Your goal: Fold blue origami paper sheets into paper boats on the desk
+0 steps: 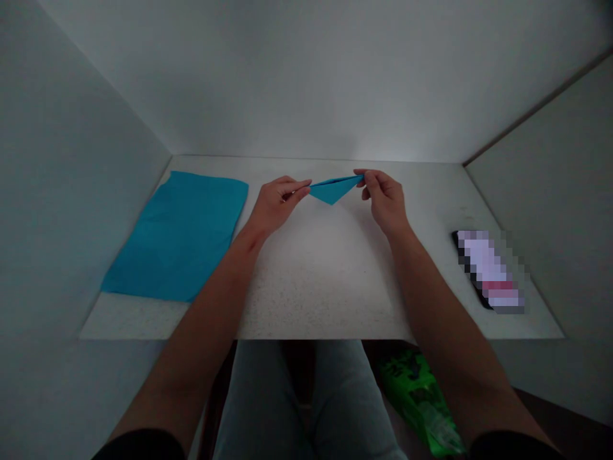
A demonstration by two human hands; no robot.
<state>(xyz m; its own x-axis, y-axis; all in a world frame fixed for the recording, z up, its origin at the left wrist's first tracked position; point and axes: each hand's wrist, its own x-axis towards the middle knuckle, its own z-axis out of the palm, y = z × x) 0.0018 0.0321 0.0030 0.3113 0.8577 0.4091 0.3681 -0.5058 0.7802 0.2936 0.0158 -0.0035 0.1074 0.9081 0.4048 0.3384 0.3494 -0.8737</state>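
Note:
A small folded piece of blue paper (334,190) is held up over the white tabletop, its long edge on top and a point hanging down. A thin dark gap runs along that upper edge. At its left corner, my left hand (279,203) pinches it between thumb and fingers. The right corner is gripped between the thumb and forefinger of my right hand (384,197). Left of my left forearm lies a large blue sheet (177,236), flat with slightly wavy edges.
White walls close in the tabletop (316,287) at the back and both sides. A phone (488,268), its screen blurred out, lies at the right. Below the front edge, a bright green bag (424,402) stands beside my legs (306,402).

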